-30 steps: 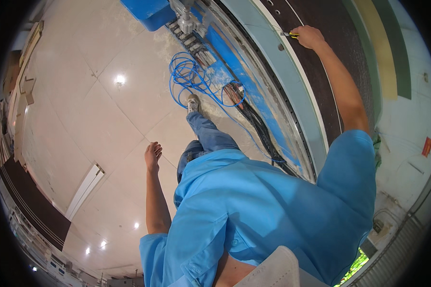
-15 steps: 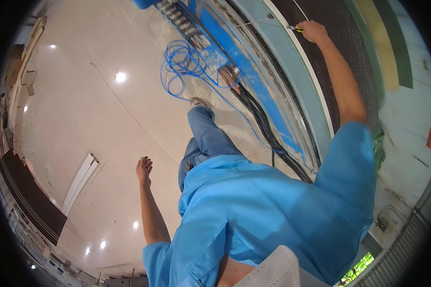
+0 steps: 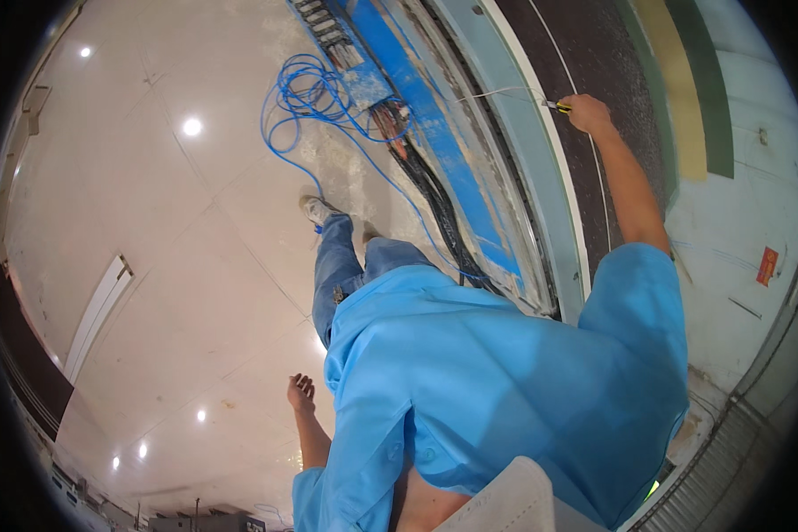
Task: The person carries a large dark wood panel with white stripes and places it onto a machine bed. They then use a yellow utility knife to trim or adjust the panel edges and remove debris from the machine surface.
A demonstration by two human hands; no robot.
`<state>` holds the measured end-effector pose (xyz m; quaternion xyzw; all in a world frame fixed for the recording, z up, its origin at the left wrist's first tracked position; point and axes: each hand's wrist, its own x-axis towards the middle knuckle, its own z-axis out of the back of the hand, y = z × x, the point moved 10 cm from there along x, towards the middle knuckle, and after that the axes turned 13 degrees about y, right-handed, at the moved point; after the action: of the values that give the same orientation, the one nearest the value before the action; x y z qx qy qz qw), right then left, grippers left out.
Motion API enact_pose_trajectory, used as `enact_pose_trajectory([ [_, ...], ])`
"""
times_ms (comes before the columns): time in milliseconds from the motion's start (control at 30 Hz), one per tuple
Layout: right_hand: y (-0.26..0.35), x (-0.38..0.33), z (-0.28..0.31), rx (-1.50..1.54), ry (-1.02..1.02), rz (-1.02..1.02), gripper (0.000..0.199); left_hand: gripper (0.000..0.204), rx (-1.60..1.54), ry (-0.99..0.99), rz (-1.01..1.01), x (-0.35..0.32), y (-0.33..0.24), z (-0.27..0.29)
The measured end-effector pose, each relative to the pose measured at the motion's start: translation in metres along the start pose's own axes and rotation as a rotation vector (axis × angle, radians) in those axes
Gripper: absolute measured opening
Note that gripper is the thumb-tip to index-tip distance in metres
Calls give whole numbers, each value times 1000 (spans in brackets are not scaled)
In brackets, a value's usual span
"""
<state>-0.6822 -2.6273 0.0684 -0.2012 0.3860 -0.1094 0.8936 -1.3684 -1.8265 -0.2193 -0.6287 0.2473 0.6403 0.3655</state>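
My right hand [image 3: 587, 113] is closed round a yellow and black utility knife [image 3: 559, 106], its tip at the white edge [image 3: 559, 168] of a dark brown sheet [image 3: 625, 97]. From near the blade, a thin pale strip [image 3: 501, 91] trails leftward over the light blue-grey surface [image 3: 514, 115]. Another thin white line [image 3: 605, 191] runs lengthwise on the brown sheet, passing beneath my hand and arm. My left hand [image 3: 301, 392] hangs low at my side, away from the sheet. Its fingers are loosely curled and slightly apart, with nothing visible in them.
A blue cable [image 3: 301, 89] lies coiled on the floor ahead of my feet. Thick black cables [image 3: 443, 208] run along the blue metal base [image 3: 470, 186]. A white strip [image 3: 97, 310] lies on the floor at left. Beyond the brown sheet are yellow [image 3: 687, 97] and green bands [image 3: 712, 97].
My right hand has drawn the knife back toward me along the sheet's white edge. My left hand has dropped lower, nearer my body. My legs have shifted in a step.
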Motion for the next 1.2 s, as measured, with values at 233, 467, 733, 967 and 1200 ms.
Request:
enact_pose_trajectory([
  [233,-36,-51,-88,4,-83,72,44,55,251,267,-84,-13,90,-75],
  [467,-65,-109,-155,20,-80,82,43,50,142,352,-362,-18,54,-113],
  [733,-112,-168,-261,12,-23,68,39,48,337,336,-466,-52,37,-125],
  [967,-148,-225,-349,32,-104,64,42,49,455,317,-482,-43,102,-74],
  [1200,-177,-291,-435,37,-51,54,45,52,421,296,-349,-41,260,17],
])
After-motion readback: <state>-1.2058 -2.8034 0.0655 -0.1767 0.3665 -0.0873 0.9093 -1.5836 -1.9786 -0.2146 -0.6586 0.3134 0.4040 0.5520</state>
